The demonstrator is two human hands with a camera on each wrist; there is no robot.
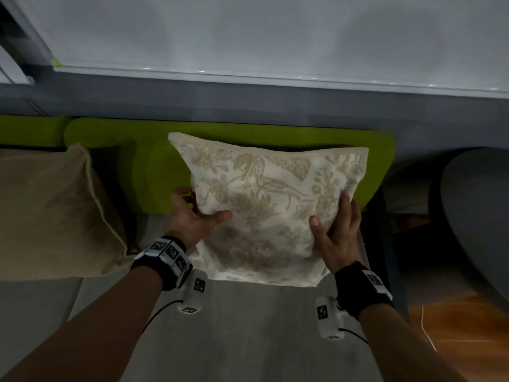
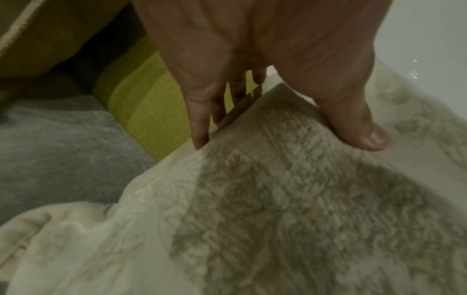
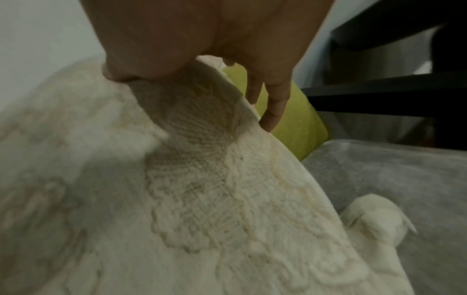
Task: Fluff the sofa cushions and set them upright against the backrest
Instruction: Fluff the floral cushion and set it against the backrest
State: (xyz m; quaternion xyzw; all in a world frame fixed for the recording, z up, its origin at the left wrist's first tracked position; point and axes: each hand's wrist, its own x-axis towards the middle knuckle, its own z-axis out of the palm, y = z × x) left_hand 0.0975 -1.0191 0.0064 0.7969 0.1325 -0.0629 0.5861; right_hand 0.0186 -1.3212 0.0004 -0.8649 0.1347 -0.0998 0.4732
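Seat: the grey fabric sofa seat [image 1: 248,326] runs from the near edge to the backrest.
Left hand: my left hand [image 1: 192,213] grips the left edge of the cream square cushion with a tan floral pattern [image 1: 270,205], thumb on its front face, fingers [image 2: 199,123] tucked behind the edge.
Right hand: my right hand [image 1: 340,230] grips the cushion's right edge the same way, thumb in front, fingers [image 3: 274,111] behind.
Cushion position: its lower edge rests on the seat; it stands tilted back, its top edge touching the lime-green upholstered backrest [image 1: 380,161].
Second cushion: a plain beige piped cushion [image 1: 52,213] lies at the seat's left, leaning towards the backrest.
Far: a white wall panel [image 1: 248,37] above the backrest.
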